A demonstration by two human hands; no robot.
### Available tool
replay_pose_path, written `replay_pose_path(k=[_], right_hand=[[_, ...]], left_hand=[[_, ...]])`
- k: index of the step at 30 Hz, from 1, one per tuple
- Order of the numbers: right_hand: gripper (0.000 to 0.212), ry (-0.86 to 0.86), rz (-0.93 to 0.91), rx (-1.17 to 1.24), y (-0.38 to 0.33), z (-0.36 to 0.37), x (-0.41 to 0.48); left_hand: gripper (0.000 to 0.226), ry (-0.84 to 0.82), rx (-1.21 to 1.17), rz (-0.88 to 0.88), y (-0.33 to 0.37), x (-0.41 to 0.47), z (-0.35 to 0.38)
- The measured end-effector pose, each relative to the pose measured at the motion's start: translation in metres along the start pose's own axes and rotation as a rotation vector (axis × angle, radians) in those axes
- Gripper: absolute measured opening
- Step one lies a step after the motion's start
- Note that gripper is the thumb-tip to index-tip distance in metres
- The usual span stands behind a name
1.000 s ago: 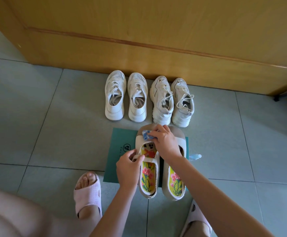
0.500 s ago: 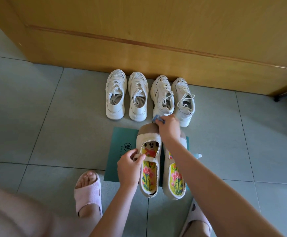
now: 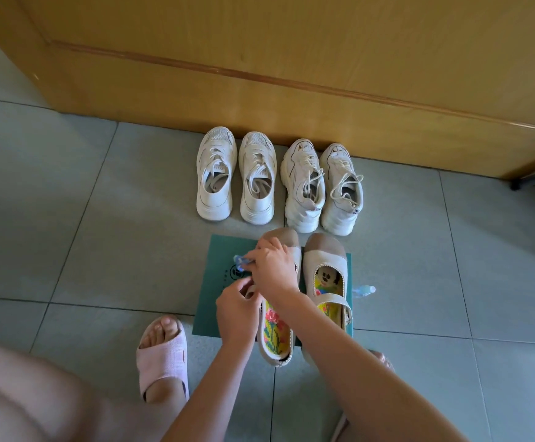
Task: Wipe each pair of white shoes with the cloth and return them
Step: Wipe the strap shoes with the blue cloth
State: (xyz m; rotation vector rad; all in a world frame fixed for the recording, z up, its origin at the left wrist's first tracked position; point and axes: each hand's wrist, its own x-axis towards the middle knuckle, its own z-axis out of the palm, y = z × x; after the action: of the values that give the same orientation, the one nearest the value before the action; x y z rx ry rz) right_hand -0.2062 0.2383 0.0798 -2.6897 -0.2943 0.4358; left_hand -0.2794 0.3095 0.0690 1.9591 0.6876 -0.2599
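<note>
The right hand (image 3: 274, 266) reaches across the toe of the near-left cream strap shoe with a flowered insole (image 3: 275, 341), fingers curled round a small blue cloth (image 3: 241, 262) just left of that toe. The left hand (image 3: 237, 314) pinches the strap at the same shoe's left edge. The matching cream strap shoe with a tan toe cap (image 3: 325, 269) lies just right of it. Both rest on a dark green rectangular mat (image 3: 224, 250). Farther off, a smooth pair of white lace-up sneakers (image 3: 216, 154) and a chunky-soled pair of white sneakers (image 3: 304, 167) stand in a row against the yellow wooden panel (image 3: 291, 74). A small clear bottle (image 3: 365, 290) lies at the mat's right edge.
</note>
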Motion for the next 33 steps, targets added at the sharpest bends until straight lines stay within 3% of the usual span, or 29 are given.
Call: replay_pose_path(k=[2, 4, 6, 9, 14, 21, 28, 31, 33], right_hand=[[0.017, 0.068, 0.059, 0.260, -0.001, -0.014, -0.001], [0.015, 0.245, 0.231, 0.481, 0.009, -0.032, 0.004], [0.018, 0.416, 0.410, 0.411, 0.031, -0.041, 0.010], [0.021, 0.399, 0.547, 0.272, 0.047, -0.032, 0.005], [0.025, 0.424, 0.512, 0.176, 0.024, -0.008, -0.013], [0.021, 0.332, 0.300, -0.033, -0.001, 0.007, -0.010], [0.020, 0.091, 0.130, 0.104, -0.011, 0.007, 0.001], [0.016, 0.256, 0.265, 0.295, 0.000, -0.014, 0.003], [0.019, 0.393, 0.376, 0.235, 0.019, -0.027, 0.002]], left_hand=[[0.031, -0.010, -0.024, -0.001, 0.000, -0.001, 0.000], [0.035, -0.019, -0.058, -0.014, 0.000, -0.002, -0.001], [0.034, -0.024, -0.084, -0.014, 0.000, -0.002, -0.001], [0.033, -0.032, -0.074, -0.007, 0.001, -0.002, -0.001], [0.034, -0.054, -0.038, -0.007, -0.001, -0.001, -0.001], [0.027, -0.050, 0.005, -0.009, 0.000, 0.000, -0.001], [0.018, -0.023, 0.039, -0.009, -0.004, 0.002, 0.000], [0.031, -0.042, -0.036, 0.003, -0.002, -0.002, -0.002], [0.036, -0.043, -0.056, 0.013, -0.002, -0.003, -0.003]])
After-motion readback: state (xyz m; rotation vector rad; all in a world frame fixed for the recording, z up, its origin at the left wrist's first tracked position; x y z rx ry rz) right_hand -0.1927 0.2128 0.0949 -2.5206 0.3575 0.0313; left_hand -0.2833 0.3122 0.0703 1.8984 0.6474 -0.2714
